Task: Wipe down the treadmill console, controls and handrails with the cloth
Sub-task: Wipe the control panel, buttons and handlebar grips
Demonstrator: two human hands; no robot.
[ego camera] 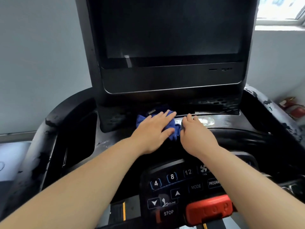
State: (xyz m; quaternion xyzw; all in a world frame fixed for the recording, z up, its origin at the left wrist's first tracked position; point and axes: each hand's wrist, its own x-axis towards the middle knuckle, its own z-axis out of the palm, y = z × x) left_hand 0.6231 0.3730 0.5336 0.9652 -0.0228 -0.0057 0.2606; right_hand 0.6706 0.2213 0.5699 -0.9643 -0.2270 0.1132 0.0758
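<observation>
A blue cloth (173, 129) lies bunched on the black treadmill console (222, 123), on the shelf just below the dark screen (171, 30). My left hand (154, 131) lies flat on top of the cloth with straight fingers, pressing it down. My right hand (196, 134) rests beside it on the shelf, fingers loosely bent, its thumb side touching the cloth's right edge. The control panel (179, 185) with number, MODE, INCLINE and STOP buttons sits nearer to me, partly hidden under my right forearm.
A red safety key block (209, 209) sits at the bottom of the panel. Worn, peeling handrails curve off at the left (42, 139) and right (274, 116). A red fire extinguisher (295, 109) stands by the right wall. A window (280, 9) is at top right.
</observation>
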